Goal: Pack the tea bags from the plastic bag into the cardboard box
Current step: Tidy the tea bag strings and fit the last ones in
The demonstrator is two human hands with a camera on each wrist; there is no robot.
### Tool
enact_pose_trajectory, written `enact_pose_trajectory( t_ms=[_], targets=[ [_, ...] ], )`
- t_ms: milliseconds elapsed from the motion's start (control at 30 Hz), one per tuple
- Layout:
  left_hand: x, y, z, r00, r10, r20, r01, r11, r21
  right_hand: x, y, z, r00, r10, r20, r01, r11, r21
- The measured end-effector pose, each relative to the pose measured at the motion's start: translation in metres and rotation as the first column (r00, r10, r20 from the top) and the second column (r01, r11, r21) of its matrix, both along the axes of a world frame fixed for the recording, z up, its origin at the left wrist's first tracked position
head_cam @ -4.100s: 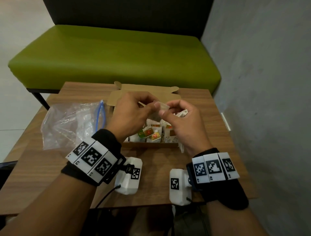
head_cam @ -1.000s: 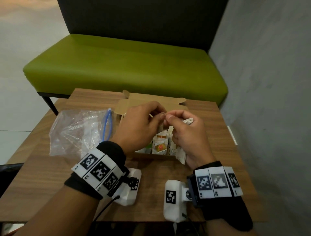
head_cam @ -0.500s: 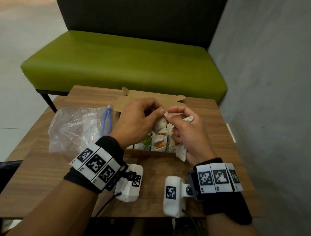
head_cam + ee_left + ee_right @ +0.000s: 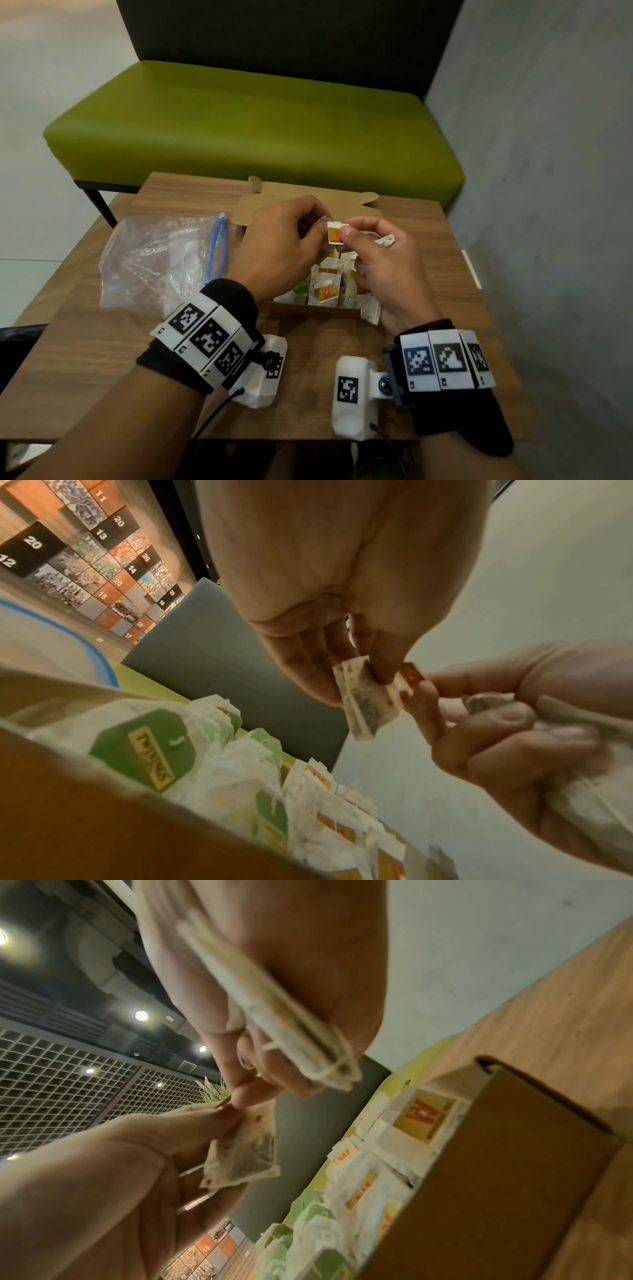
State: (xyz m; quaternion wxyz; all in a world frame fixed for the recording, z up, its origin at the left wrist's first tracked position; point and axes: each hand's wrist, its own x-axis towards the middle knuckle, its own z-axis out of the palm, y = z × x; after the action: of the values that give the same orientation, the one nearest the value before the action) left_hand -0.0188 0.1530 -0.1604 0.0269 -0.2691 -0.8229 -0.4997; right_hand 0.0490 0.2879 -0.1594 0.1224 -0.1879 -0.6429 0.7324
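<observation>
My left hand (image 4: pixel 318 229) and right hand (image 4: pixel 351 232) meet above the open cardboard box (image 4: pixel 308 310). Between them they pinch one tea bag (image 4: pixel 366 710): the left thumb and fingers hold its pouch, and the right fingertips hold its orange tag (image 4: pixel 335 235). My right hand also grips a bundle of several tea bags (image 4: pixel 284 1031) against its palm, with one end sticking out below the hand (image 4: pixel 371 308). Packed tea bags (image 4: pixel 323 289) with green and orange tags stand upright inside the box. The clear plastic bag (image 4: pixel 154 260) lies left of the box.
The box lid (image 4: pixel 308 202) lies flat behind the hands. The small wooden table (image 4: pixel 85 342) holds the box and bag. A green bench (image 4: pixel 257 120) stands beyond it and a grey wall (image 4: pixel 548 171) runs close on the right.
The hanging pouch is now tucked behind my left fingers, and the orange tag has come up facing the head camera between both thumbs. The hands stay over the box.
</observation>
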Motion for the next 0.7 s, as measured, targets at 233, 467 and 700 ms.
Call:
enact_pose_trajectory(
  t_ms=[233,467,700],
  targets=[
    [0.001,0.000,0.004,0.974,-0.032,0.226,0.004,0.992,0.123,-0.005,0.001,-0.011,0.998,-0.044,-0.044,0.052,0.979,0.199],
    [0.003,-0.003,0.010,0.929,-0.116,0.353,0.034,0.973,0.229,-0.003,0.003,-0.013,0.999,-0.031,-0.024,0.036,0.964,0.265],
    [0.000,-0.002,0.008,0.936,-0.101,0.336,0.022,0.973,0.231,0.002,0.006,-0.012,0.997,0.074,0.017,-0.075,0.940,0.332]
  ],
)
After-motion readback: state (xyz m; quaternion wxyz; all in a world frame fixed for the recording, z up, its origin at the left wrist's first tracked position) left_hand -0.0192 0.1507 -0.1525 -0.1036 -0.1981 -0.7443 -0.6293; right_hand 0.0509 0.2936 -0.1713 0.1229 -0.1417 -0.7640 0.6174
